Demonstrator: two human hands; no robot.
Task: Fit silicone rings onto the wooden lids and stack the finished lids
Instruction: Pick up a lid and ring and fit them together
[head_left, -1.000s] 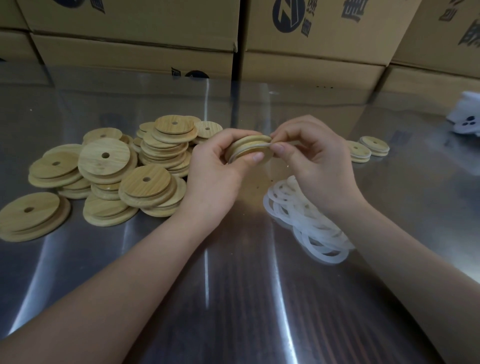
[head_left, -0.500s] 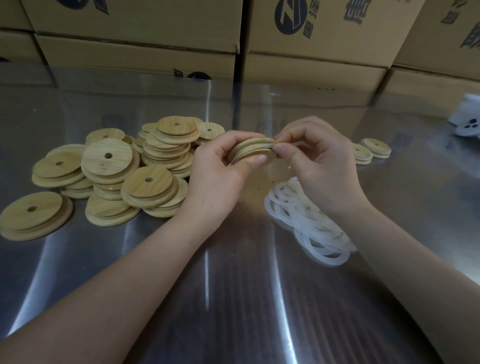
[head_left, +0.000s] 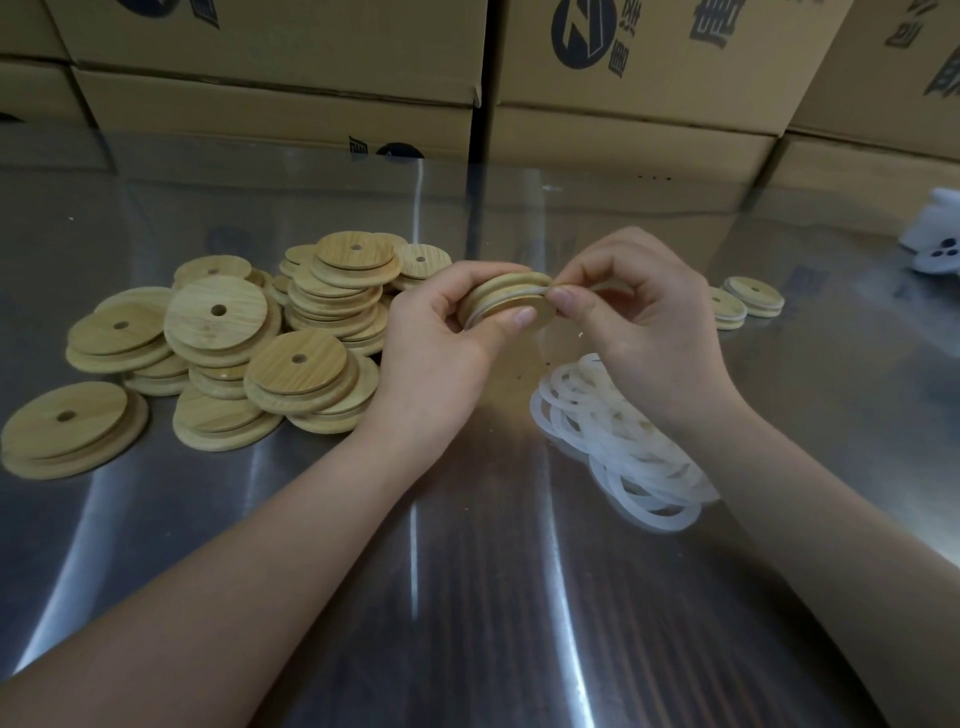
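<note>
Two hands on one item. Left hand (head_left: 441, 332): fingers (head_left: 519, 317) curled round a wooden lid (head_left: 506, 301), held on edge above the worktop (head_left: 467, 571), thumb across its near face. Right hand (head_left: 639, 312): thumb and forefinger pinched together on the silicone ring (head_left: 483, 321) at the lid's right rim. The ring shows as a pale band in the groove and appears mostly seated.

Near right, just below the hands: loose rings (head_left: 613, 431), tangled. Left: heap of bare lids (head_left: 234, 343). Far right: two short stacks of finished lids (head_left: 748, 301). Far: cartons (head_left: 623, 78).

Risks, as judged:
- A hard pull at the pinch could lift the band out on the hidden far side.
- A twisted band would sit proud.
- A slack left grip could drop the lid onto the rings.
</note>
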